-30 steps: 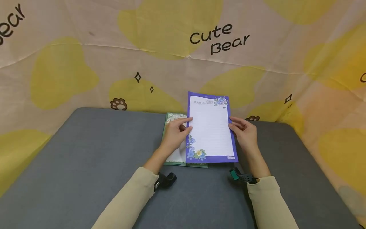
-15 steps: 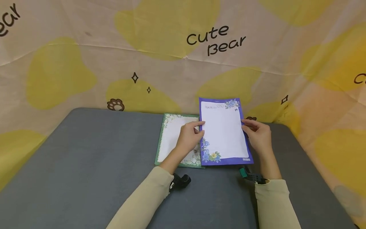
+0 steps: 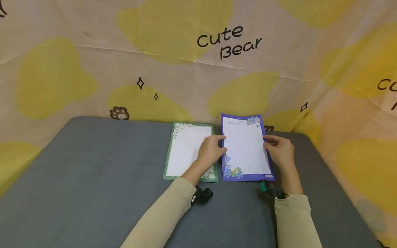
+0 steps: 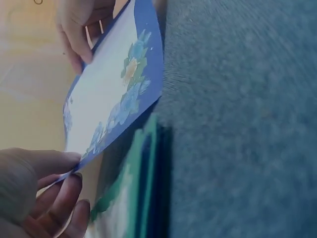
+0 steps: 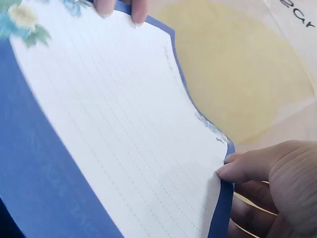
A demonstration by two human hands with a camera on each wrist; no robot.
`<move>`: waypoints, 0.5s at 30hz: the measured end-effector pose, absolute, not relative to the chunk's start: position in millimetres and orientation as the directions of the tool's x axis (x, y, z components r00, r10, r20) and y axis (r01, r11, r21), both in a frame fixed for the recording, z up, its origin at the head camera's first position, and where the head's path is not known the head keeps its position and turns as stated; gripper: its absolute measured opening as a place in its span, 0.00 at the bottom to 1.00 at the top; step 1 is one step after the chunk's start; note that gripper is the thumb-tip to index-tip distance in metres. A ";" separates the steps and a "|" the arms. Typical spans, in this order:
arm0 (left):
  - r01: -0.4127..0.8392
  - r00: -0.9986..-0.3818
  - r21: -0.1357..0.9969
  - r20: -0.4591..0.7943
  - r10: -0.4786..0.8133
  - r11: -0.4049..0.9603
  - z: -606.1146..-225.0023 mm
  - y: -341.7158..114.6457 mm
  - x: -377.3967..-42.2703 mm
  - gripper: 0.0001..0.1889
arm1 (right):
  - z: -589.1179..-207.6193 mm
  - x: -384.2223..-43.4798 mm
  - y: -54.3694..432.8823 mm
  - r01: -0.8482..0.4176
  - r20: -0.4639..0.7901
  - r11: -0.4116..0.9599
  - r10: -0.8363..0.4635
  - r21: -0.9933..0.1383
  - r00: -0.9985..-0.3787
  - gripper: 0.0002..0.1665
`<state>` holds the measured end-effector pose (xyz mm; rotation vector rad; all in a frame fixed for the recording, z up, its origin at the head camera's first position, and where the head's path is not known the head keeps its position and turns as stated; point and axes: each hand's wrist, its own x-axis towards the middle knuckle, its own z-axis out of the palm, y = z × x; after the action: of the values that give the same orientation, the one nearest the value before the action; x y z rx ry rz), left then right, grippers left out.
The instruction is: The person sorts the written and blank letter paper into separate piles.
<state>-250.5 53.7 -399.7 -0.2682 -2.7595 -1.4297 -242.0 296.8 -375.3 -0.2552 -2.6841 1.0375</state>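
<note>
A sheet of lined writing paper [image 3: 245, 148] with a purple-blue border and blue flowers is held between both hands. My left hand [image 3: 210, 150] pinches its left edge between thumb and fingers. On the opposite edge, the right hand [image 3: 281, 150] pinches it the same way. The sheet bows slightly, as the right wrist view shows, and its lower edge tilts over the table in the left wrist view. Just left of it lies a green-bordered stationery pad [image 3: 186, 148] with white flowers, partly covered by my left hand and wrist.
The grey table [image 3: 118, 193] reaches back to a fabric backdrop [image 3: 173, 79] printed with yellow patches and "cute bear" lettering. In the left wrist view the green pad [image 4: 141, 183] shows several layers at its edge.
Both hands have carried the purple-bordered paper to the right and lowered it toward the table. The green pad, earlier partly covered by it, is now uncovered by the paper.
</note>
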 end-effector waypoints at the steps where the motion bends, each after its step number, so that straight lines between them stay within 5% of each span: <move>1: 0.154 -0.986 0.806 0.089 0.139 0.572 -401.4 53.8 -251.2 0.24 | -378.7 -243.0 296.8 0.068 0.180 0.742 0.249 -0.667 -0.952 0.19; 15: 0.203 -0.979 0.663 0.111 0.173 0.720 -425.3 52.8 -256.3 0.23 | -423.3 -249.9 299.5 0.096 0.152 0.670 0.302 -0.736 -0.941 0.20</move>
<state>-256.3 52.8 -425.3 -0.3138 -2.8753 -1.1161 -249.9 299.5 -423.3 -0.3194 -2.6247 1.1357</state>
